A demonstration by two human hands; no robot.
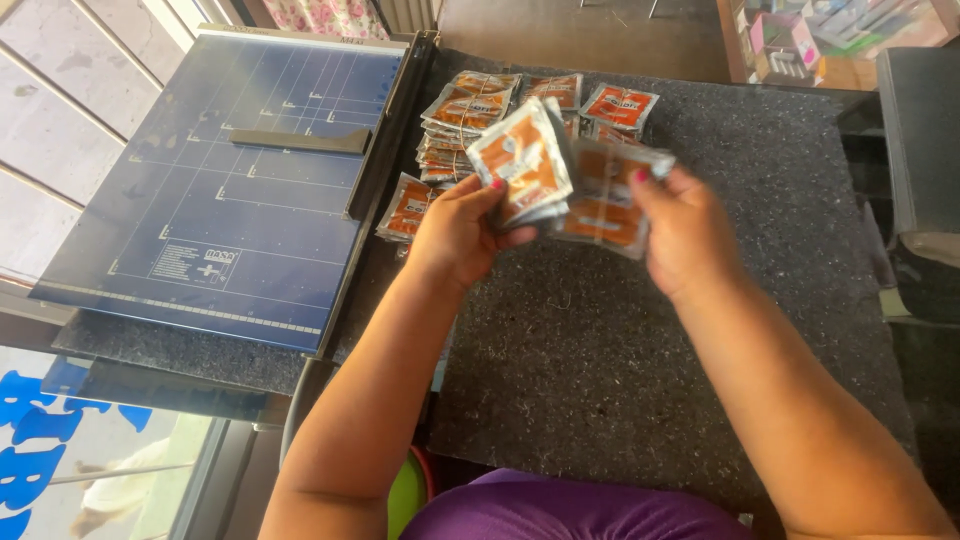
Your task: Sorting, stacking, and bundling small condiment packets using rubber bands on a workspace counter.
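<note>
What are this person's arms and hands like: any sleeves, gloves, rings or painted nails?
Both forearms are bare, with no sleeves, gloves, watch or bracelets in view. The left hand and right hand have short fingernails painted bright pink. No rings can be made out. A purple garment shows at the bottom edge.

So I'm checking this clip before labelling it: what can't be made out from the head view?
- Right hand: motion-blurred, so its grip on the orange and silver sachets is unclear.
- Sachets in the left hand: fanned and overlapping, count hidden.
- Sachet piles behind: partly covered by the held ones.
- Blue paper cutter: its near edge only; markings too small.
- Shelf items, top right: cut off by the frame edge.
</note>
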